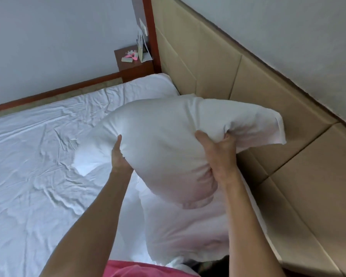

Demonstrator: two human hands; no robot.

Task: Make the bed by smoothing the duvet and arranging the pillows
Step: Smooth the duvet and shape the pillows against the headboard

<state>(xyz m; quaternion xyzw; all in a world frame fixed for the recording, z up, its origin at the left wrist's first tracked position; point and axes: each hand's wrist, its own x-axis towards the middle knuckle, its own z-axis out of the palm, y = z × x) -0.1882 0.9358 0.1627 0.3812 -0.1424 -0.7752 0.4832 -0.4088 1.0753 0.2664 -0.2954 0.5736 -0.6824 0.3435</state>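
A white pillow [164,140] is held up off the bed [38,156] by both hands. It is gripped from below by the left hand [119,156], thumb laid up its side, and its top edge is bunched in the clenched right hand [218,154]. Beyond the right hand the beige headboard [218,76] is seen; beneath both hands a second pillow [188,226] is lying. Far past the left hand, a wooden nightstand [134,66] is glimpsed.
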